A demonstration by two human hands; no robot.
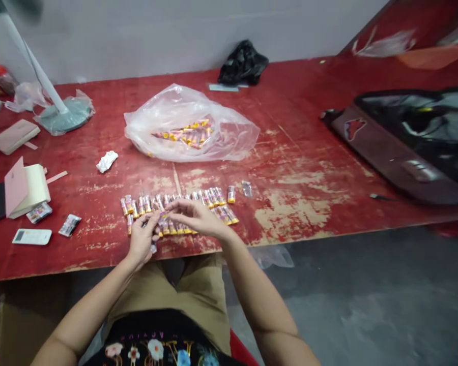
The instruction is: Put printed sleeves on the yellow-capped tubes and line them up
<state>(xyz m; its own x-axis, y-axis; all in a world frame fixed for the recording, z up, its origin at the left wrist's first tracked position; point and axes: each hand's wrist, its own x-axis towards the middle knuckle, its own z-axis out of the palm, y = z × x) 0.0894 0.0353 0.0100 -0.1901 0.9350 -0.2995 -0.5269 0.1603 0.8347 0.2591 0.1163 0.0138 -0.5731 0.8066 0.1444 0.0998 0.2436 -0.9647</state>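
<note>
Small tubes with yellow ends (216, 197) lie in two rough rows near the table's front edge. Over the left part of these rows, my left hand (142, 238) has its fingers bent round a small object, partly hidden, with a clear piece below the fingers. My right hand (191, 216) meets it from the right, thumb and fingers close to a small yellow-and-purple tube (163, 215) between both hands. One tube (231, 194) stands apart at the right end, beside a small dark packet (247, 188).
Behind the rows lies a clear plastic bag (175, 109) holding more tubes. Around the red table (290, 132) are a black bag (243, 63), a lamp base (64, 114), an open notebook (32, 188), a white device (32, 236), crumpled tissue (107, 161) and a large dark bag (397, 142).
</note>
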